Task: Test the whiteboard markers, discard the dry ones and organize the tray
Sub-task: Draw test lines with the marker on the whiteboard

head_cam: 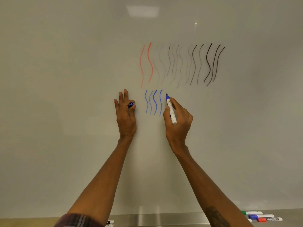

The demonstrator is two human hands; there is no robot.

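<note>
At the whiteboard (82, 79), right hand (177, 118) gripping marker (171, 110), left hand (126, 113) pinching cap (131, 104)

text: none legible | blue marker (171, 110) in right hand (179, 119): reddish print along white barrel, too small to read | red-capped marker (268, 219) on tray (164, 217), near right: black label print, blurred | cut-off marker (109, 222), near edge left of centre: dark label, unreadable | whiteboard (65, 79): wavy strokes only, no letters
</note>
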